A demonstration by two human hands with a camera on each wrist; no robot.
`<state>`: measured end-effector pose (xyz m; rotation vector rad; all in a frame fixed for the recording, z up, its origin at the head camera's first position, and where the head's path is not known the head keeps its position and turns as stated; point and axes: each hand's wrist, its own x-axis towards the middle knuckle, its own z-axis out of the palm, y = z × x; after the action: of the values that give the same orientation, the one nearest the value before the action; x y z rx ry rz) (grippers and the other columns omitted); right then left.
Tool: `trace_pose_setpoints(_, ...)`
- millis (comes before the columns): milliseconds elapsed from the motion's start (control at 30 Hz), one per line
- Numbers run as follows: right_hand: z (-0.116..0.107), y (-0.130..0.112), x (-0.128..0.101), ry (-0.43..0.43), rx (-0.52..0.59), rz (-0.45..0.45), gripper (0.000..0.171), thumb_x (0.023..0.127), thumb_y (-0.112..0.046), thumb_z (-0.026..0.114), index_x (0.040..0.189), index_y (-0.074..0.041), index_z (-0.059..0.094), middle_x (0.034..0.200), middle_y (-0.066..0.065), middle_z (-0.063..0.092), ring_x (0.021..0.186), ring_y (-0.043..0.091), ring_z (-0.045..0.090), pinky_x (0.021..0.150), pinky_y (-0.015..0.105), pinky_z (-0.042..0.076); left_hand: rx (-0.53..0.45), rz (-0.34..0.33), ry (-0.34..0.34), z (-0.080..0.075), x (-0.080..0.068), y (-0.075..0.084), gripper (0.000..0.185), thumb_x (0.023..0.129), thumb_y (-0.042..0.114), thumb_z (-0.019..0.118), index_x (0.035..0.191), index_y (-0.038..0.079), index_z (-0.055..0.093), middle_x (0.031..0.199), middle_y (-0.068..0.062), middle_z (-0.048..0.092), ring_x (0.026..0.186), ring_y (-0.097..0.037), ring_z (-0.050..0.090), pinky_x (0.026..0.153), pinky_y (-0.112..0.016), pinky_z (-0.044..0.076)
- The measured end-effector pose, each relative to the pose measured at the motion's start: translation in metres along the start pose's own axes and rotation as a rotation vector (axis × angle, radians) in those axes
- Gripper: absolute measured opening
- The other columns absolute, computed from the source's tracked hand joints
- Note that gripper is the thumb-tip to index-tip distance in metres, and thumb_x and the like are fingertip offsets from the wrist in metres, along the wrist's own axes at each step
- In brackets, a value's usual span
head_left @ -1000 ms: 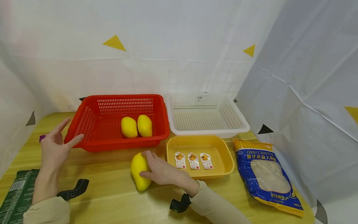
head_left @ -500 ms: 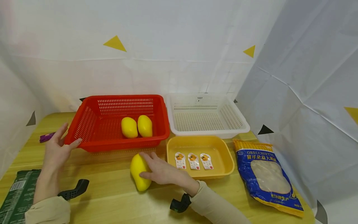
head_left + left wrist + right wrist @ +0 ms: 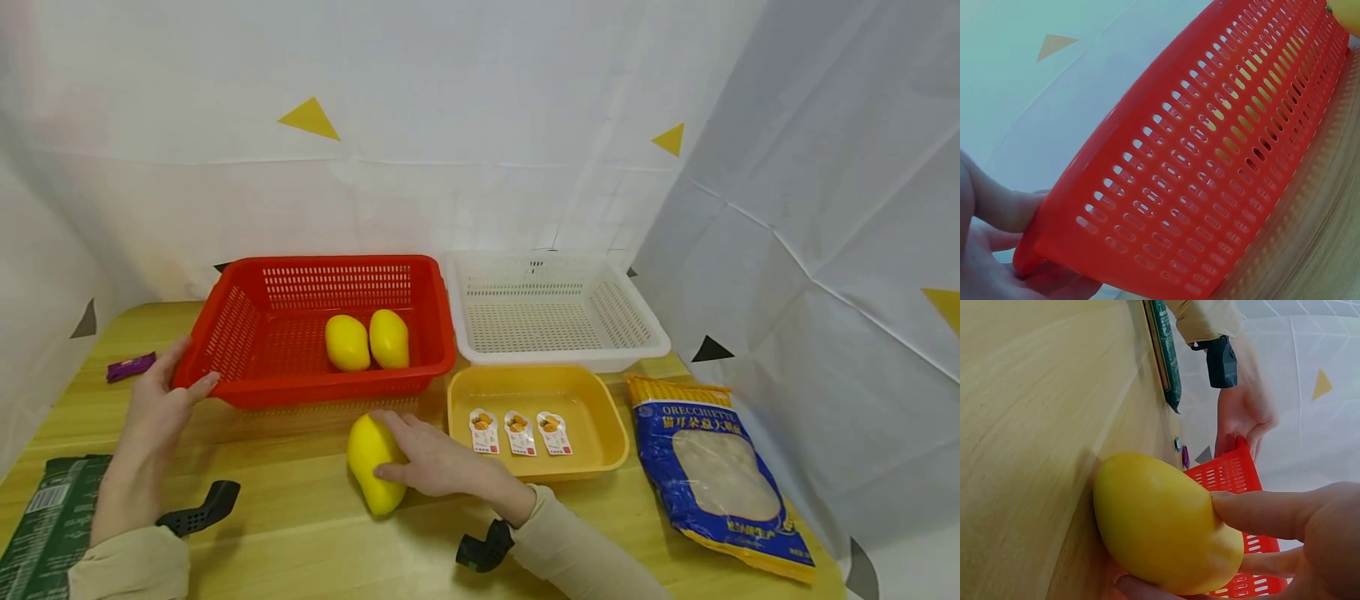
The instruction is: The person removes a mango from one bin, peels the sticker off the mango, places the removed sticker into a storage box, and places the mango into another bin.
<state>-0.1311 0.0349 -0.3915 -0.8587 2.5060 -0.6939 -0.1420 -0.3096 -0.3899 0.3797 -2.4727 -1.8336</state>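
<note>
My left hand (image 3: 159, 407) grips the red basket (image 3: 315, 390) at its front left corner. In the left wrist view the thumb lies over the basket's rim (image 3: 1110, 128) and the fingers are under it. Two yellow mangoes (image 3: 367, 340) lie inside the basket. In front of it, my right hand (image 3: 442, 457) holds a third mango (image 3: 369, 467) low over the table. The right wrist view shows thumb and fingers curled round this mango (image 3: 1154, 519); part of its right side is hidden by the hand.
A white basket (image 3: 652, 354) stands right of the red one. The yellow tray (image 3: 600, 467) before it holds several mango-picture labels. A blue pasta bag (image 3: 720, 475) lies at right, a green packet (image 3: 60, 517) at left, and a small purple packet (image 3: 131, 367) behind my left hand.
My left hand has moved in to the red basket's corner and now grips it, uncovering the purple packet. The right hand and its mango have hardly moved.
</note>
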Motion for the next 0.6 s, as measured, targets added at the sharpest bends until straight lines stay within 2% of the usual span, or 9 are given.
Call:
trace_pose_setpoints(67, -0.001, 0.0, -0.001, 0.002, 0.004, 0.0, 0.067, 0.098, -0.037, 0.063, 0.155, -0.024, 0.029, 0.139, 0.007, 0.051, 0.116, 0.016, 0.055, 0.102, 0.036, 0.047, -0.008, -0.002, -0.009, 0.0, 0.0, 0.0, 0.075, 0.104, 0.026, 0.052, 0.162, 0.022, 0.004, 0.168, -0.014, 0.01, 0.14, -0.035, 0.026, 0.09, -0.006, 0.046)
trace_pose_setpoints(233, -0.004, -0.001, -0.003, 0.01, 0.015, -0.006, 0.068, 0.098, -0.036, 0.063, 0.156, -0.024, 0.028, 0.14, 0.007, 0.051, 0.117, 0.015, 0.054, 0.104, 0.036, 0.047, -0.032, -0.022, -0.011, 0.001, 0.0, 0.001, 0.076, 0.104, 0.026, 0.051, 0.162, 0.021, 0.002, 0.169, -0.012, 0.006, 0.143, -0.036, 0.022, 0.095, -0.008, 0.044)
trace_pose_setpoints(367, -0.011, -0.003, -0.007, 0.017, 0.047, -0.03, 0.069, 0.099, -0.036, 0.062, 0.157, -0.022, 0.027, 0.148, 0.006, 0.049, 0.126, 0.015, 0.051, 0.11, 0.036, 0.043, -0.03, -0.023, -0.013, 0.001, 0.0, 0.001, 0.075, 0.104, 0.025, 0.051, 0.162, 0.021, 0.002, 0.168, -0.013, 0.006, 0.142, -0.035, 0.024, 0.096, -0.008, 0.044)
trace_pose_setpoints(467, -0.018, -0.003, -0.011, 0.025, 0.084, -0.047, 0.07, 0.099, -0.038, 0.062, 0.157, -0.022, 0.027, 0.148, 0.004, 0.049, 0.123, 0.014, 0.053, 0.108, 0.034, 0.044, -0.031, -0.013, -0.018, 0.0, 0.0, 0.001, 0.075, 0.105, 0.025, 0.05, 0.162, 0.021, 0.001, 0.168, -0.014, 0.007, 0.141, -0.034, 0.025, 0.096, -0.008, 0.044)
trace_pose_setpoints(600, -0.028, -0.004, -0.018, 0.035, 0.131, -0.071, 0.07, 0.098, -0.04, 0.063, 0.157, -0.023, 0.028, 0.141, 0.003, 0.052, 0.108, 0.011, 0.055, 0.098, 0.027, 0.048, -0.042, -0.007, -0.024, 0.001, 0.0, 0.001, 0.076, 0.105, 0.024, 0.051, 0.161, 0.022, 0.001, 0.168, -0.013, 0.006, 0.141, -0.033, 0.025, 0.097, -0.008, 0.044)
